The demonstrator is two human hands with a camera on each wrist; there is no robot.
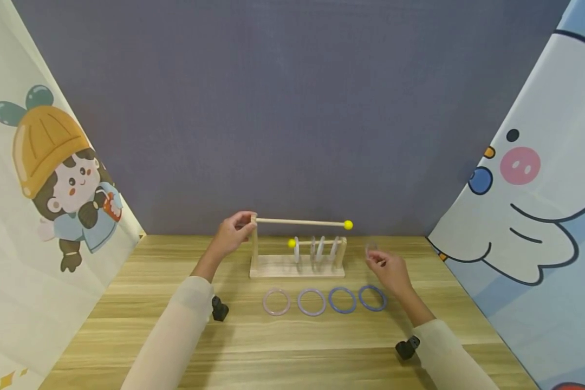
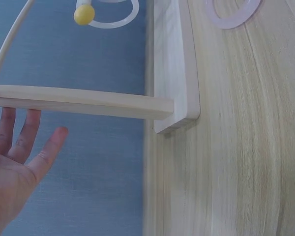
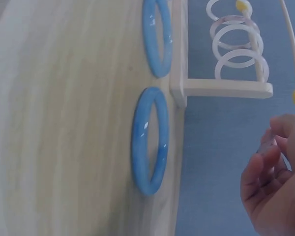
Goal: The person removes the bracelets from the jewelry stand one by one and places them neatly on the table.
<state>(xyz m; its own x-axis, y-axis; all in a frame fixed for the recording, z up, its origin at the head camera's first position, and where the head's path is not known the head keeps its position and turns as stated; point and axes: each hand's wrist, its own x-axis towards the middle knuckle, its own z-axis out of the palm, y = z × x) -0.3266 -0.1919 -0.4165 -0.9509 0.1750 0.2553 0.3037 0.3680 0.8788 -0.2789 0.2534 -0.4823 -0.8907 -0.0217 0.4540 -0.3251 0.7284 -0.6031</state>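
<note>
A wooden bangle stand [image 1: 297, 266] has a tall left post with an upper rod [image 1: 302, 221] ending in a yellow ball [image 1: 348, 225]. Its shorter right post bears a lower rod, from which several white and clear bangles [image 1: 320, 249] hang. My left hand [image 1: 231, 234] grips the tall post near its top; in the left wrist view its fingers [image 2: 24, 137] lie against the wood. To the right of the stand, my right hand [image 1: 389, 270] pinches a clear bangle [image 1: 370, 246] between thumb and fingers. That bangle is mostly hidden by the fingers in the right wrist view.
In front of the stand a row of bangles lies on the wooden table [image 1: 283, 352]: a pink one [image 1: 265, 304], a lilac one [image 1: 299, 304] and two blue ones, the outer [image 1: 384, 301] below my right hand. A grey wall [image 1: 292, 108] rises behind the table.
</note>
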